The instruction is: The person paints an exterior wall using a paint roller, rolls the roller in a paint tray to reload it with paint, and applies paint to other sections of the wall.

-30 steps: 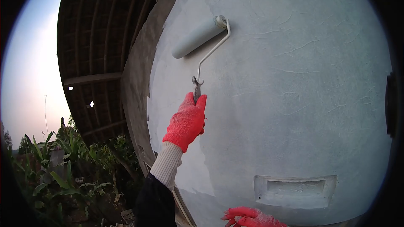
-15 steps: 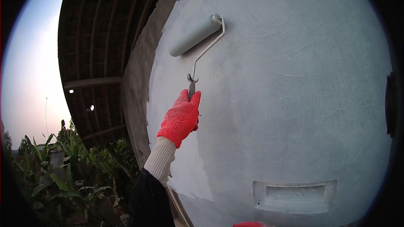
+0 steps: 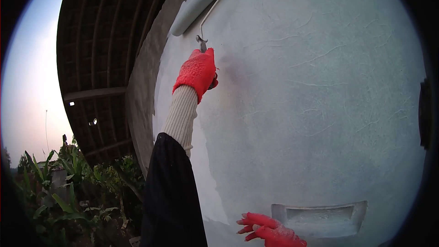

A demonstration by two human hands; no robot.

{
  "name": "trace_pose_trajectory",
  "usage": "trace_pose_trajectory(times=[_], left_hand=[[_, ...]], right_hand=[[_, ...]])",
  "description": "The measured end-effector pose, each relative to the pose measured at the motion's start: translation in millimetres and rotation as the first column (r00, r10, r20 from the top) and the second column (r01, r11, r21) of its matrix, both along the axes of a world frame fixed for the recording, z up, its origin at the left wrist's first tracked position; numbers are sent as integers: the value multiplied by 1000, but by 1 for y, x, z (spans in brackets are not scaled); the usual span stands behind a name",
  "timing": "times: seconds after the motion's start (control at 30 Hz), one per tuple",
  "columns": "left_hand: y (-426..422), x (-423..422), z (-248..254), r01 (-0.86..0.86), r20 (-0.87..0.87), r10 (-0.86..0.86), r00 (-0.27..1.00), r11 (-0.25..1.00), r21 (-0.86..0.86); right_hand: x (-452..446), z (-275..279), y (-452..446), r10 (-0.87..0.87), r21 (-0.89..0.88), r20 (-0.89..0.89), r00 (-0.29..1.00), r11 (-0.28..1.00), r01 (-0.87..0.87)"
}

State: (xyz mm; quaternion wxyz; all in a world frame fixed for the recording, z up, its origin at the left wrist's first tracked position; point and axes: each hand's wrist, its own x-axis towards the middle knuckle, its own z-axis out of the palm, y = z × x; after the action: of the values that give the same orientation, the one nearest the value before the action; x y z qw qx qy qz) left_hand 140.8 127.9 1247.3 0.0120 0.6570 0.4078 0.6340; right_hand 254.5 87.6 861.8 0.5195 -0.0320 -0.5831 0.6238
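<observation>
The left arm [image 3: 173, 192] reaches up, left hand [image 3: 196, 72] clenched; the right hand [image 3: 273, 230] is low, loosely spread.

Left hand [image 3: 196, 72], 11 o'clock, grips paint roller [image 3: 193, 11] against pale wall [image 3: 297, 123]; right hand [image 3: 270, 231], 5 o'clock, loosely spread, wall contact unclear.

Free to pass across the middle and right of the frame, over the pale wall [image 3: 297, 123], with only thin raised creases to cross. Stopped at the far right edge by a dark object [image 3: 425, 114]. Blocked at upper centre-left by the paint roller [image 3: 192, 11] and the left hand [image 3: 196, 71], wrapped round the handle [image 3: 201, 44]. Barred beneath by the black sleeve [image 3: 171, 192], down to the bottom edge. Passable at lower centre, between sleeve and right hand [image 3: 273, 231]. Obstructed beyond, at lower right, by that hand, just beside the recess [image 3: 320, 218].
</observation>
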Motion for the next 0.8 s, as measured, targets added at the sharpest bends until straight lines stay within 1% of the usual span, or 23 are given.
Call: trace_pose_trajectory(times=[0.03, 0.07, 0.13, 0.2, 0.27, 0.3, 0.37, 0.4, 0.43, 0.47, 0.5, 0.53, 0.57, 0.63, 0.67, 0.7, 0.73, 0.77, 0.8], left_hand=[[-1, -2, -13, -81, -21, 81, 997, 997, -10], [-1, -4, -19, -158, -45, 157, 987, 987, -16], [4, -12, -3, -59, -11, 59, 998, 998, -28], [5, -23, 26, -97, -160, 97, 982, 995, 10], [-6, -23, 29, -28, -81, 22, 997, 997, -70], [-14, -22, 17, -26, -72, 22, 997, 998, -60], [-11, -33, -27, -34, -67, 30, 997, 998, -55], [-10, -38, -55, -118, -94, 109, 990, 989, -88], [-1, -47, -85, -119, -83, 109, 991, 985, -121], [9, -56, -123, -166, -111, 152, 982, 977, -130], [49, -79, -170, -214, -155, 210, 965, 977, -10], [53, -87, -222, -282, -269, 335, 903, 934, 218], [32, -79, -254, -196, -117, 175, 978, 959, -205], [32, -84, -345, -180, -75, 164, 984, 925, -336], [34, -89, -393, -170, -73, 154, 985, 916, -363], [24, -87, -424, -118, -5, 129, 992, 884, -453], [21, -92, -454, -127, -20, 134, 991, 864, -487], [17, -94, -465, -81, 23, 110, 994, 847, -525], [10, -94, -469, -35, 70, 90, 993, 827, -561]], right_hand=[[-2, 10, 3, -35, 28, -47, 998, 999, 36], [-1, 24, 4, -31, 14, -48, 998, 999, 31], [4, 52, 8, -4, -35, 250, 968, 999, 13], [0, 59, 7, -8, -37, 278, 961, 999, 19], [0, 54, 8, 31, -32, 259, 965, 999, -23], [1, 48, 6, 36, -35, 263, 964, 999, -28], [3, 27, -3, 39, -107, 247, 968, 994, -13], [2, 10, -7, 52, -114, 258, 965, 993, -23], [1, -11, -12, 65, -107, 172, 983, 993, -47], [1, -29, -17, 76, -100, 82, 994, 993, -68], [4, -42, -21, 92, -152, 118, 989, 986, -73], [6, -52, -27, 97, -164, 127, 987, 984, -76], [8, -62, -33, 101, -197, 140, 985, 978, -72], [8, -75, -42, 93, -229, 148, 985, 972, -57], [7, -81, -44, 97, -248, 158, 983, 967, -56], [5, -87, -44, 32, -153, 182, 983, 988, -4], [2, -93, -42, -34, -52, 201, 979, 998, 46], [-1, -99, -38, -38, -118, 227, 973, 991, 66], [-3, -100, -30, -29, -130, 239, 971, 990, 61]])
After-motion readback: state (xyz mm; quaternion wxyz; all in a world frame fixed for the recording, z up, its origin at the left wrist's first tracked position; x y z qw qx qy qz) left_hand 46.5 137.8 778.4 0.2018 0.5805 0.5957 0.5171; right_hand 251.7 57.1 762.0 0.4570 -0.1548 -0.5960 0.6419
